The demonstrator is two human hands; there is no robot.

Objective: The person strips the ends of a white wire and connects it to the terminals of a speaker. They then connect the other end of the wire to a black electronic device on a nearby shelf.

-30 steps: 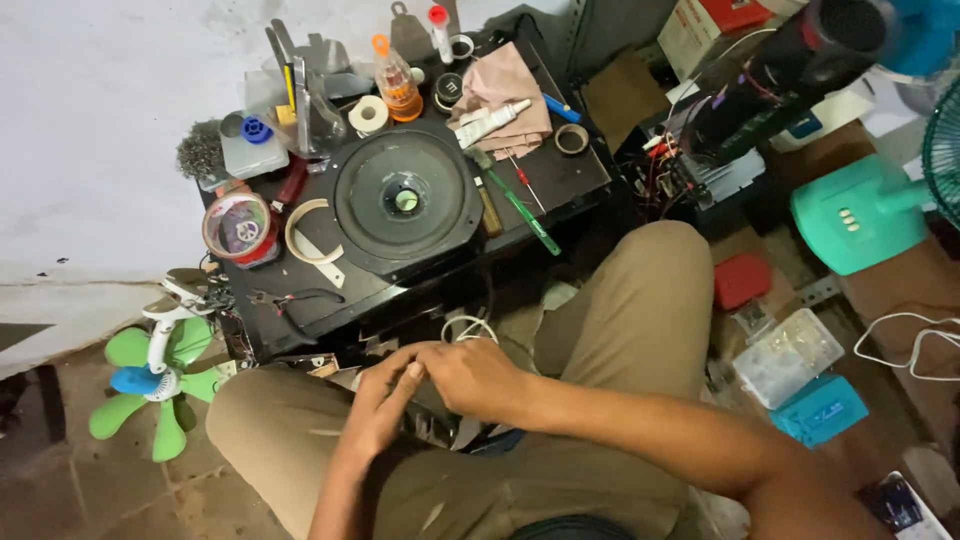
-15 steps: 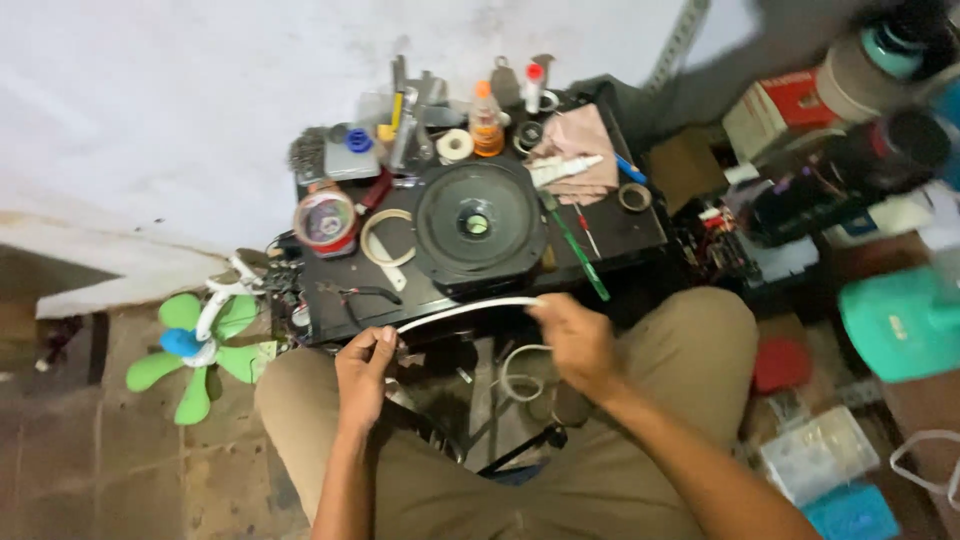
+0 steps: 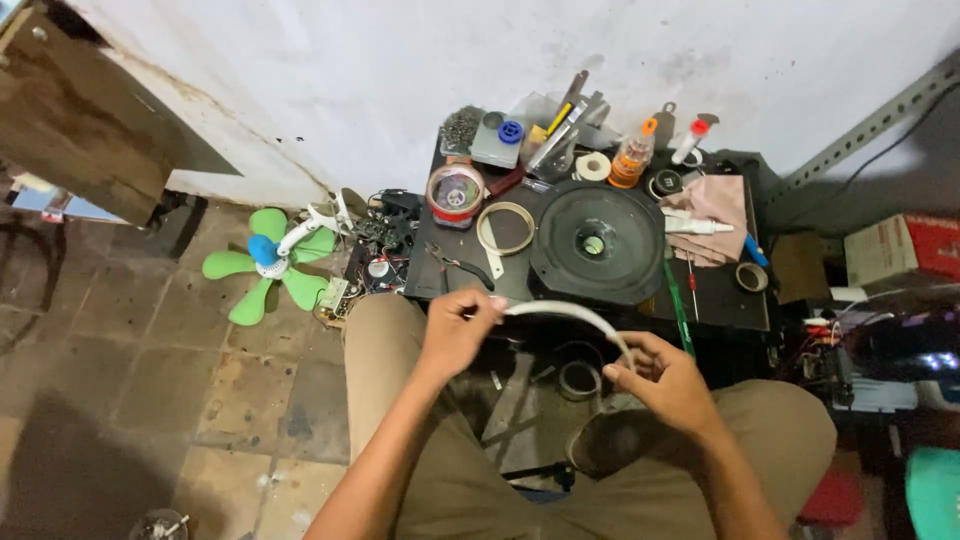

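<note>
While both hands sit at the centre of the frame above the person's knees, a thin white curved strip (image 3: 565, 312) arcs between them, just below the front edge of the black work surface (image 3: 720, 295). The left hand (image 3: 455, 335) is closed, its fingertips pinching the strip's left end, and the right hand (image 3: 665, 380), lower and to the right, is curled with thumb and fingers gripping the strip's other end. Beneath the arc, in the dark gap between the legs, lies a dark ring (image 3: 578, 380). Up from the hands, right of centre on the surface, rests a large round black speaker (image 3: 598, 243), cone facing up. Just left of it lies a pale ring (image 3: 505, 228), and left of that stands a round reddish container with a clear top (image 3: 455, 192). Dark-handled pliers (image 3: 462, 266) lie near the surface's left front corner. A green-handled screwdriver (image 3: 678, 305) lies along the speaker's right side, with a pink cloth (image 3: 712, 205) and a white tube (image 3: 695, 226) beyond it. Along the wall at the top of the surface stand an orange bottle (image 3: 630, 160), a roll of white tape (image 3: 593, 166) and a bunch of upright tools (image 3: 565, 130). At centre left of the frame, on the tiled floor (image 3: 150, 380), lies a green fan blade with a blue hub (image 3: 268, 265).
</note>
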